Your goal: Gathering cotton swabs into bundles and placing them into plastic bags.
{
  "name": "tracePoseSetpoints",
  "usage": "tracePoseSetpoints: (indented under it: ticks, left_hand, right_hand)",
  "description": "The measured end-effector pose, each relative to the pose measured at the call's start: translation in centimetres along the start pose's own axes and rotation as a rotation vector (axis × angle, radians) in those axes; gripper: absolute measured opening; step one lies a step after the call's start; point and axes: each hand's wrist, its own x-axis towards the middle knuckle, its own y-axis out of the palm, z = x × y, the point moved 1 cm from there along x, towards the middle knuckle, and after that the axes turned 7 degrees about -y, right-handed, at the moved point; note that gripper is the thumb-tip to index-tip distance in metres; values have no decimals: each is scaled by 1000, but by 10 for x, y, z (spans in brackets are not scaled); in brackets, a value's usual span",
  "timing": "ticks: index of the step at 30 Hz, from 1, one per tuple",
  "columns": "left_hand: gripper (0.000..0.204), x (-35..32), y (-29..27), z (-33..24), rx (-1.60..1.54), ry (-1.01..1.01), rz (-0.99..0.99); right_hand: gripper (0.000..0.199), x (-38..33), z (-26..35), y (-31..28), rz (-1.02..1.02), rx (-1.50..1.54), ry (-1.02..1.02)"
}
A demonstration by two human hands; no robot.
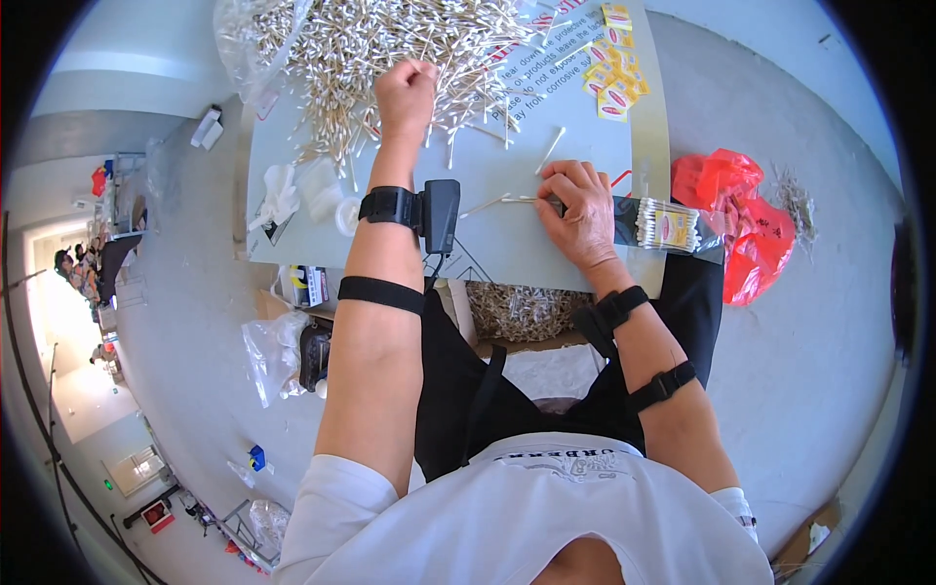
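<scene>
At the far side of the table, a big loose heap of cotton swabs (341, 49) is spread out. My left hand (405, 97) reaches into its near edge with fingers closed; what they pinch, if anything, is hidden. Nearer the right edge, my right hand (580, 210) lies on the tabletop, fingers curled over one end of a clear plastic bag (710, 244). The bag runs out rightward past the table edge and holds a bundle of swabs with a yellow label card (673, 227). A few stray swabs (502, 199) lie by my right fingertips, and a single swab (552, 149) lies just beyond.
Yellow-and-white cards (616, 73) are scattered at the table's far right. White crumpled plastic (280, 198) and a clear bag (255, 49) lie at the left. Beneath the table stands a box of swabs (526, 310). On the right, a red plastic bag (746, 229) is beside the table.
</scene>
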Motion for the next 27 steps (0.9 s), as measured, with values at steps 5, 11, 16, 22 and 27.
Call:
tracePoseSetpoints:
  ticks: [5,11,16,22,27]
  left_hand:
    - [9,-12,-25,-23,-677,-227,57]
    - [11,-92,-41,-34,-604,-317,343]
    - [12,-183,-26,-35,-387,-439,781]
    - [12,-200,-20,-22,-67,-171,865]
    - [13,-139,-24,-5,87,-169,290]
  right_hand:
    - [11,-2,-3,1,0,-3,3]
    - [11,-1,1,2,3,-4,-5]
    - [11,-2,-5,3,-18,-16,-13]
    - [11,-3,-4,1,-5,-20,-4]
    - [11,-2,-2,1,7,-5,-5]
